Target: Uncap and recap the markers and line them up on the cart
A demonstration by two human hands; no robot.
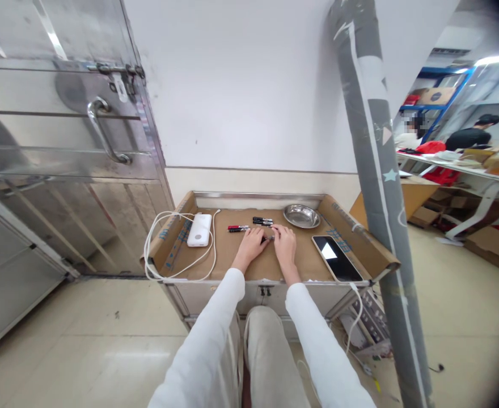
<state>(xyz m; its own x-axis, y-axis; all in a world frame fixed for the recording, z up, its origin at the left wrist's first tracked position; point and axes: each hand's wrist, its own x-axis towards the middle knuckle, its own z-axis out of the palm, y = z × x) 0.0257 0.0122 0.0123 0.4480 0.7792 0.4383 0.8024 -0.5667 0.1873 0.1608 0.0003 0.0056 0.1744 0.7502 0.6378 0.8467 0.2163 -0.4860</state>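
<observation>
My left hand (252, 245) and my right hand (284, 245) are close together over the brown cardboard top of a small metal cart (249, 272). Between them is a small dark, pen-like item (267, 239), mostly covered by the fingers of both hands. Just beyond the hands lie several black pens (262, 220). A red pen (235, 227) and a black pen (236, 230) lie side by side beyond my left hand. Both hands have their fingers closed on the small item.
A white power bank (199, 230) with a looped white cable (147, 249) is at the left. A round metal dish (301, 216) and a phone (337, 258) are at the right. Cardboard sides (355, 226) edge the cart. A tall grey wrapped roll (381, 170) leans beside it.
</observation>
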